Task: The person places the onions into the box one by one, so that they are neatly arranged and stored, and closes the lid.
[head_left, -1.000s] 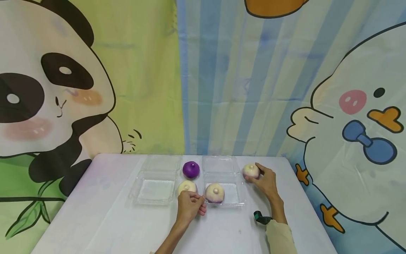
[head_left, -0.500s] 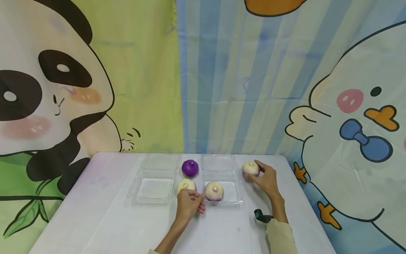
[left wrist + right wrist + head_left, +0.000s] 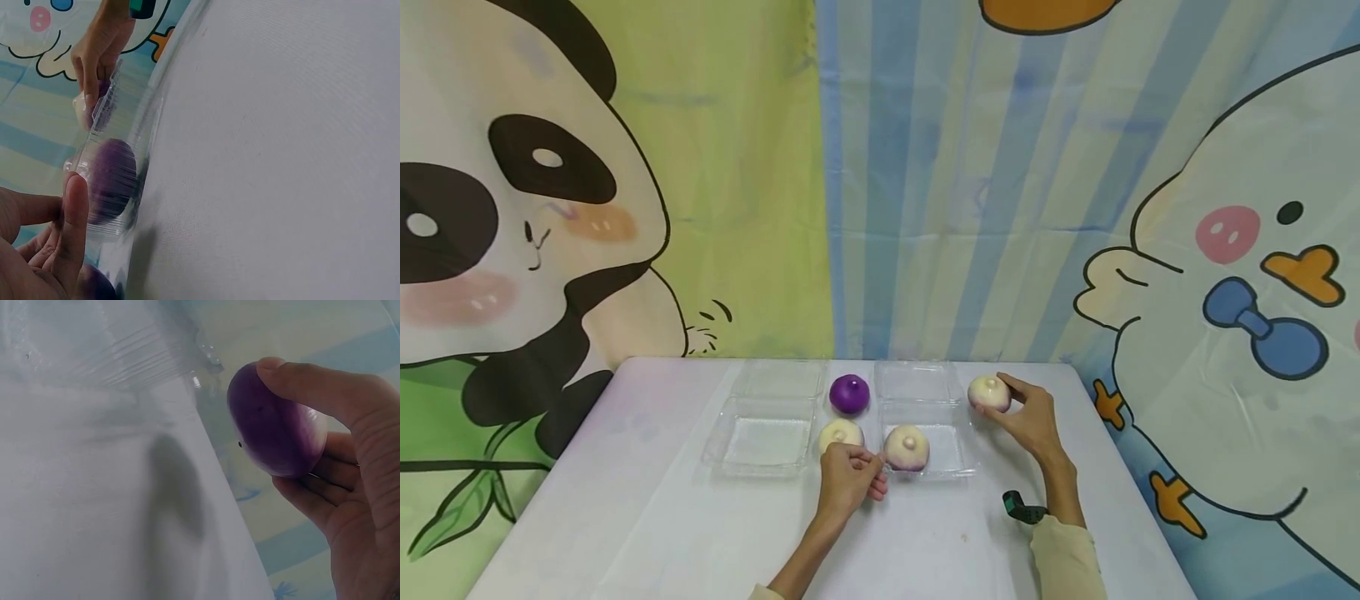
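My right hand (image 3: pixel 1033 421) holds a white-and-purple onion (image 3: pixel 988 393) between thumb and fingers, at the right of the clear plastic box (image 3: pixel 951 450). In the right wrist view this onion (image 3: pixel 275 428) shows its purple underside, and a shadow falls on the table apart from it. My left hand (image 3: pixel 848 483) pinches the near left corner of that box with thumb and forefinger, as the left wrist view shows. Inside the box, at its left, sits another pale onion (image 3: pixel 907 448). One more pale onion (image 3: pixel 841 435) lies just beyond my left hand, partly hidden by it.
A second clear plastic box (image 3: pixel 767 446) stands with its lid open on the left. Between the two lids lies a deep purple onion (image 3: pixel 849 394). The white table (image 3: pixel 647 500) ends at a printed curtain (image 3: pixel 910 183) behind.
My right hand has moved the onion slightly left, toward the box. The left hand keeps its place at the box corner. The head view has shifted a little.
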The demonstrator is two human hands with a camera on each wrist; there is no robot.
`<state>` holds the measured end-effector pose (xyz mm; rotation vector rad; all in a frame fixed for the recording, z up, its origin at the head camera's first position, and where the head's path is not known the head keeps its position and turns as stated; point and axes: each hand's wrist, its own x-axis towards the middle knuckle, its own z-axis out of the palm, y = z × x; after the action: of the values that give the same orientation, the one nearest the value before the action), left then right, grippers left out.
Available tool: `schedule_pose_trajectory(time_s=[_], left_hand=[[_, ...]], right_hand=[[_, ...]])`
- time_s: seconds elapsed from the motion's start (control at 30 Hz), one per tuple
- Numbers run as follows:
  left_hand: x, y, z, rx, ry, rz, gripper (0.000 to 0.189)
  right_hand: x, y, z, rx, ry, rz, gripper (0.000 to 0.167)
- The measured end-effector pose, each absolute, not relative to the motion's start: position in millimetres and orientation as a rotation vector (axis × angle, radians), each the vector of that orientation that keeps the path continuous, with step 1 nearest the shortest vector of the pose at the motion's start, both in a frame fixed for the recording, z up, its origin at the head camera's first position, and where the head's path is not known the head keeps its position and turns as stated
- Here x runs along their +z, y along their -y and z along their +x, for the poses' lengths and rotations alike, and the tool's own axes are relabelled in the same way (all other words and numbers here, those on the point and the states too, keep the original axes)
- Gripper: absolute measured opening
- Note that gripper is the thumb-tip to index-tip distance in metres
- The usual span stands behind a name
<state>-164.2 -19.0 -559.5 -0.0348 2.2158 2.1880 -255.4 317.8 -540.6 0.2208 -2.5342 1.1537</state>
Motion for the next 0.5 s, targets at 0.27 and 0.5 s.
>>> schedule_pose_trajectory(time_s=[0.27,0.5], left_hand=[[-560,19,-164,2.188,-2.225,-0.029,0.021],[-560,20,-165,2.185,-2.224,-0.025,0.02]], right_hand=[[-531,-313,-251,1.18,2.537,0.274,0.073],[-523,-308,-244,1.215,2.536,0.35,0.071]])
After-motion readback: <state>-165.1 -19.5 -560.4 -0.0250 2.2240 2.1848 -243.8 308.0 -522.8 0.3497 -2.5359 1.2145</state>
